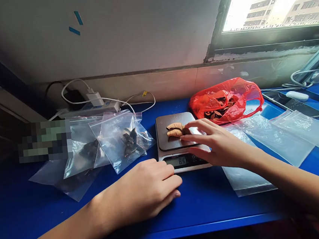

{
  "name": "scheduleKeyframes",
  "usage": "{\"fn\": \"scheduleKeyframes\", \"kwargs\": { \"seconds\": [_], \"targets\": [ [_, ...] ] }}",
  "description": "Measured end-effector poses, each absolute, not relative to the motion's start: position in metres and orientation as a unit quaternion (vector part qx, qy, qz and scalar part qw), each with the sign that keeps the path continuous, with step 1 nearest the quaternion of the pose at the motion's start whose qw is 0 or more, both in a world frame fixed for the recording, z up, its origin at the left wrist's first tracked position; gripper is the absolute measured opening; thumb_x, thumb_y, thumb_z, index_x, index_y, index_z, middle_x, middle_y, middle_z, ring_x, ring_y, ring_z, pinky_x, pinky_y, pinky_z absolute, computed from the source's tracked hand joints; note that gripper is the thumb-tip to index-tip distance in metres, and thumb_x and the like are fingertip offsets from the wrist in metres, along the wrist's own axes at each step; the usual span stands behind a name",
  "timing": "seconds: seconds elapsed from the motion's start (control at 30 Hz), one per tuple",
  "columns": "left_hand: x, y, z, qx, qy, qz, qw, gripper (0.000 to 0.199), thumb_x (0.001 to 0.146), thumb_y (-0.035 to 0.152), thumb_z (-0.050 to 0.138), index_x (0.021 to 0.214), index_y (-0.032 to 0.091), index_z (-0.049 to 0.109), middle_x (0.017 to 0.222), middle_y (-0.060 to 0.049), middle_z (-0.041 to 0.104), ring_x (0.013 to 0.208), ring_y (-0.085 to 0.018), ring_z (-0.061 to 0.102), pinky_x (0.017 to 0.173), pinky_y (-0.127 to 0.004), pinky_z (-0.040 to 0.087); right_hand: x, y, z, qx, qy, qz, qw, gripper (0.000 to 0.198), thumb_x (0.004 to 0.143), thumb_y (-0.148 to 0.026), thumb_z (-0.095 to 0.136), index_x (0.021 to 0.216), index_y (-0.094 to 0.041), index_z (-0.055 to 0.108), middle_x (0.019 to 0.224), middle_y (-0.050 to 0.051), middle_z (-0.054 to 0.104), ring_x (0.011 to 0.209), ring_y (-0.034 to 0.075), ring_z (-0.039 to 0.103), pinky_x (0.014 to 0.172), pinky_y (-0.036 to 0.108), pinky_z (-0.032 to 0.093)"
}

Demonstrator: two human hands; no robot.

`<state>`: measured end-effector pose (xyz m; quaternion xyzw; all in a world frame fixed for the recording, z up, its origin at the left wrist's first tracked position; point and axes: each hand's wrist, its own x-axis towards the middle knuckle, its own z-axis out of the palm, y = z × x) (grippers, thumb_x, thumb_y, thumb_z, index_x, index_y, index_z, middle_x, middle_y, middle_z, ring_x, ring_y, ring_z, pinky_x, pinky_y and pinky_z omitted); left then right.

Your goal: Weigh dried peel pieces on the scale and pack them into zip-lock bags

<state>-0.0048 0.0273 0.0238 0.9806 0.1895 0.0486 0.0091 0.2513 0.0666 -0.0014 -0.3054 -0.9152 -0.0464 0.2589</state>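
A kitchen scale [164, 143] with a metal top stands mid-table, its display reading what looks like 8.4. On its plate lie curled tan-brown pieces of dried peel [174, 133]. My right hand [220, 141] reaches in from the right, with fingertips pinching the right end of the peel and the thumb lower down, over the scale's front. My left hand [154, 187] rests on the table just in front of the scale, fingers curled in and nothing visible in them; its palm is hidden.
A red plastic bag [248, 88] of dark reddish-brown dried pieces sits behind the scale to the right. Flat clear zip bags [279, 138] lie at the right, near a phone [296, 104]. Filled zip bags [116, 138] overlap at the left, before a power strip [109, 106].
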Motion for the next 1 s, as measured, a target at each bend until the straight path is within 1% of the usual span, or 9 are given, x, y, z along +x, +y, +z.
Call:
{"fn": "scheduleKeyframes", "kwargs": {
  "seconds": [0.13, 0.2, 0.3, 0.37, 0.47, 0.57, 0.77, 0.9, 1.0],
  "targets": [
    [-0.005, 0.027, 0.022, 0.981, 0.188, 0.045, 0.014, 0.01, 0.096, 0.019, 0.055, 0.09, 0.018, 0.063, 0.081, -0.002, 0.063, 0.07, -0.018, 0.057, 0.064, -0.032, 0.04, 0.25, 0.07, 0.002, -0.347, -0.891, -0.123, 0.267, 0.037, 0.096, -0.029, 0.057, 0.133, -0.025, 0.061, 0.128, 0.015, 0.059, 0.114, 0.028, 0.058, 0.091, 0.046, 0.054],
    [-0.005, 0.027, 0.022, 0.98, 0.191, 0.046, 0.018, 0.012, 0.097, 0.019, 0.054, 0.09, 0.018, 0.063, 0.081, -0.002, 0.063, 0.07, -0.018, 0.057, 0.064, -0.032, 0.04, 0.258, 0.072, 0.008, -0.362, -0.873, -0.153, 0.288, 0.035, 0.096, -0.031, 0.057, 0.129, -0.023, 0.064, 0.124, 0.016, 0.061, 0.113, 0.029, 0.059, 0.089, 0.046, 0.053],
    [-0.005, 0.027, 0.023, 0.979, 0.198, 0.045, 0.027, 0.014, 0.098, 0.019, 0.052, 0.089, 0.019, 0.063, 0.08, -0.002, 0.062, 0.068, -0.018, 0.056, 0.062, -0.032, 0.039, 0.289, 0.079, 0.017, -0.384, -0.856, -0.139, 0.318, 0.025, 0.097, -0.031, 0.055, 0.114, -0.02, 0.07, 0.105, 0.012, 0.07, 0.097, 0.025, 0.065, 0.081, 0.041, 0.054],
    [-0.005, 0.027, 0.024, 0.979, 0.195, 0.044, 0.028, 0.015, 0.097, 0.019, 0.052, 0.087, 0.019, 0.062, 0.08, -0.001, 0.062, 0.067, -0.018, 0.055, 0.062, -0.032, 0.039, 0.315, 0.087, 0.019, -0.418, -0.834, -0.111, 0.341, 0.019, 0.096, -0.029, 0.055, 0.101, -0.02, 0.071, 0.091, 0.007, 0.073, 0.08, 0.02, 0.067, 0.069, 0.034, 0.053],
    [-0.006, 0.027, 0.025, 0.981, 0.183, 0.061, 0.018, 0.017, 0.098, 0.018, 0.05, 0.087, 0.018, 0.062, 0.078, -0.002, 0.062, 0.067, -0.018, 0.055, 0.063, -0.032, 0.04, 0.342, 0.099, 0.017, -0.471, -0.786, -0.118, 0.382, 0.013, 0.093, -0.026, 0.059, 0.089, -0.021, 0.07, 0.082, 0.004, 0.075, 0.065, 0.016, 0.067, 0.057, 0.029, 0.049],
    [-0.006, 0.028, 0.024, 0.98, 0.185, 0.076, 0.005, 0.016, 0.099, 0.019, 0.049, 0.089, 0.018, 0.063, 0.078, -0.002, 0.063, 0.067, -0.018, 0.055, 0.064, -0.032, 0.04, 0.337, 0.096, 0.015, -0.46, -0.784, -0.131, 0.396, 0.012, 0.092, -0.024, 0.059, 0.086, -0.021, 0.068, 0.08, 0.004, 0.074, 0.067, 0.016, 0.067, 0.059, 0.029, 0.048],
    [-0.006, 0.03, 0.023, 0.981, 0.184, 0.06, -0.002, 0.01, 0.096, 0.019, 0.054, 0.09, 0.018, 0.062, 0.081, -0.002, 0.065, 0.07, -0.018, 0.057, 0.065, -0.031, 0.042, 0.298, 0.067, 0.021, -0.37, -0.87, -0.087, 0.313, 0.016, 0.096, -0.028, 0.055, 0.096, -0.022, 0.07, 0.086, 0.004, 0.074, 0.075, 0.017, 0.066, 0.068, 0.03, 0.049],
    [-0.007, 0.026, 0.025, 0.981, 0.187, 0.046, -0.004, 0.009, 0.096, 0.019, 0.056, 0.088, 0.018, 0.061, 0.081, -0.002, 0.064, 0.07, -0.018, 0.057, 0.066, -0.031, 0.041, 0.328, 0.093, 0.009, -0.508, -0.761, -0.094, 0.394, 0.022, 0.091, -0.036, 0.058, 0.08, -0.02, 0.068, 0.078, 0.005, 0.073, 0.063, 0.017, 0.065, 0.059, 0.029, 0.045],
    [-0.006, 0.023, 0.025, 0.982, 0.184, 0.042, 0.002, 0.01, 0.096, 0.02, 0.057, 0.086, 0.018, 0.059, 0.08, -0.002, 0.064, 0.068, -0.017, 0.056, 0.062, -0.031, 0.04, 0.366, 0.126, -0.005, -0.63, -0.67, -0.086, 0.383, 0.024, 0.09, -0.033, 0.054, 0.079, -0.019, 0.07, 0.077, 0.011, 0.074, 0.063, 0.022, 0.065, 0.06, 0.033, 0.046]
  ]
}}
